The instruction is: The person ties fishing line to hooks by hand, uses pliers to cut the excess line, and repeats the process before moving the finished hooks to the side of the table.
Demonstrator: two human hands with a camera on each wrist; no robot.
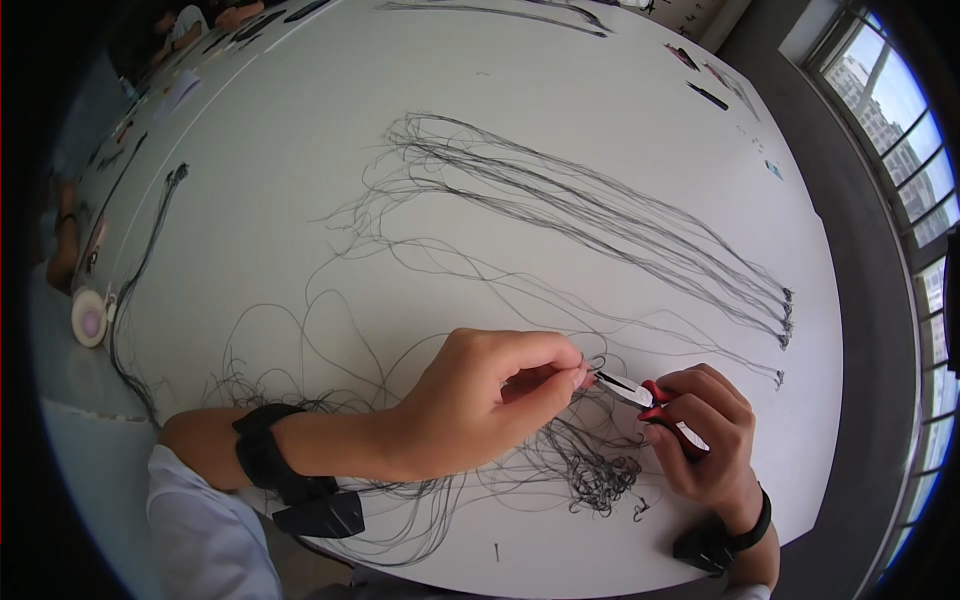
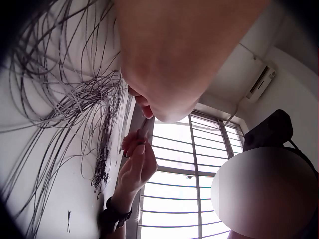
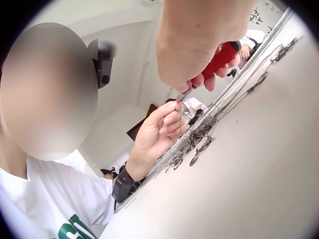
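With thumb and index finger, my left hand (image 1: 470, 400) pinches a thin dark cord (image 1: 597, 361), which makes a small loop just past the fingertips. My right hand (image 1: 712, 430) grips red-handled pliers (image 1: 628, 390), their nose right at the left fingertips and the cord. The red handle (image 3: 224, 59) shows under the curled fingers in the right wrist view. Below both hands lies a dense tangle of dark cords (image 1: 600, 472), with loose strands running left under my left forearm. The cord's held end is mostly hidden by the fingers.
Long bundles of dark cord (image 1: 590, 200) lie across the white table (image 1: 270, 200), their knotted ends (image 1: 787, 318) to the right. Another bundle (image 1: 160, 215) and a tape roll (image 1: 90, 318) are at left. A black pen-like tool (image 1: 708, 95) lies far right.
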